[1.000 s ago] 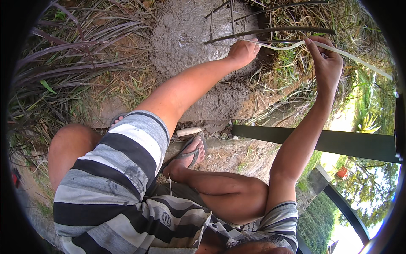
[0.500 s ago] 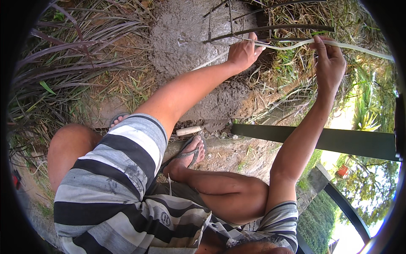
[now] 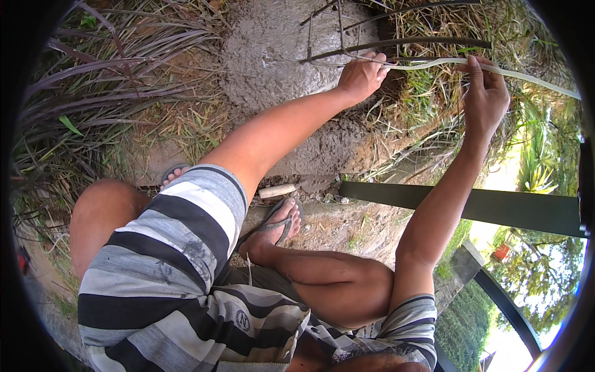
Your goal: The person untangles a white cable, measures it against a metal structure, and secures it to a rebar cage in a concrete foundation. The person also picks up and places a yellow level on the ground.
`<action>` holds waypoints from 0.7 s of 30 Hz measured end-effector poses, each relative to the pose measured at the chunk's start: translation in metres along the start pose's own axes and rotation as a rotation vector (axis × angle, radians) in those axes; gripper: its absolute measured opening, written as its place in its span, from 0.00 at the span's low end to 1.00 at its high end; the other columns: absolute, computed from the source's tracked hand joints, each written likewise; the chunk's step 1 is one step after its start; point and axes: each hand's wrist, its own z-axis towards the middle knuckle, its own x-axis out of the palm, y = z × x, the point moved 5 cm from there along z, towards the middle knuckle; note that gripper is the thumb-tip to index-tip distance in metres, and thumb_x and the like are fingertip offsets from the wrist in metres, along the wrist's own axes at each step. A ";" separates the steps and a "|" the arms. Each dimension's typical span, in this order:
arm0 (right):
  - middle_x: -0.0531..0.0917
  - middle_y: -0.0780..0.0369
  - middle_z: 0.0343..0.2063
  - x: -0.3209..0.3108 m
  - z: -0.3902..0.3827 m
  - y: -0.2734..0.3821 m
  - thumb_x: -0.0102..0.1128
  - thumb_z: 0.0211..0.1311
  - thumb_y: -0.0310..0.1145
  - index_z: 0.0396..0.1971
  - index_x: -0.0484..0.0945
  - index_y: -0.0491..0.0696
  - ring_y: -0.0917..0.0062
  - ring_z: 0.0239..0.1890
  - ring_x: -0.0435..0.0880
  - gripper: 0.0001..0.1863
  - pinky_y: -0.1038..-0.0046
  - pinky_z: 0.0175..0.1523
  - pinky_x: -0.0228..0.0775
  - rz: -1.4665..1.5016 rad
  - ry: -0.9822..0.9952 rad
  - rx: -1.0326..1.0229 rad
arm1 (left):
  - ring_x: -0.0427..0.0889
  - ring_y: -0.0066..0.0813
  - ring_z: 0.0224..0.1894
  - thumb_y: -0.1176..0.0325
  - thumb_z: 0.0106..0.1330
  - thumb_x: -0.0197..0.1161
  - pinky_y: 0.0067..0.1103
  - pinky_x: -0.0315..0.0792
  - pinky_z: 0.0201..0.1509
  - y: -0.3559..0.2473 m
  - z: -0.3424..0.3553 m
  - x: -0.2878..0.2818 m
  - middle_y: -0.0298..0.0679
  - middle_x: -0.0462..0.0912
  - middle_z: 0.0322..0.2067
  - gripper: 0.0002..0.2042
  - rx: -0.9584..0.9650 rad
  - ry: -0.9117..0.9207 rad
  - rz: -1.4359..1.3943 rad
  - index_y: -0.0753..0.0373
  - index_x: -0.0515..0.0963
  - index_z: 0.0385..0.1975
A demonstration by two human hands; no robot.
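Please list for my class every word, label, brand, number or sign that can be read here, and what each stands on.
Round emblem on the striped shirt: it bears a letter-like mark, which I leave uncopied; any finer detail is too small to read.
Pale strip, dark bars and green beam: no lettering can be made out.
No other text is readable.

We lose the pale strip (image 3: 527,77) at the right rim, and the left hand's (image 3: 361,79) curled fingers hide its grip from us. The top edge cuts the dark rod frame (image 3: 421,41); we find the red object (image 3: 24,260) at the left rim too small to tell.
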 end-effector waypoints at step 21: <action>0.91 0.68 0.25 -0.017 -0.005 0.001 0.73 0.62 0.43 0.37 0.90 0.46 0.89 0.26 0.85 0.15 0.83 0.34 0.72 -0.310 -0.185 0.053 | 0.83 0.39 0.25 0.68 0.70 0.62 0.34 0.78 0.31 0.007 0.001 0.015 0.44 0.81 0.27 0.13 -0.073 -0.077 -0.104 0.61 0.65 0.25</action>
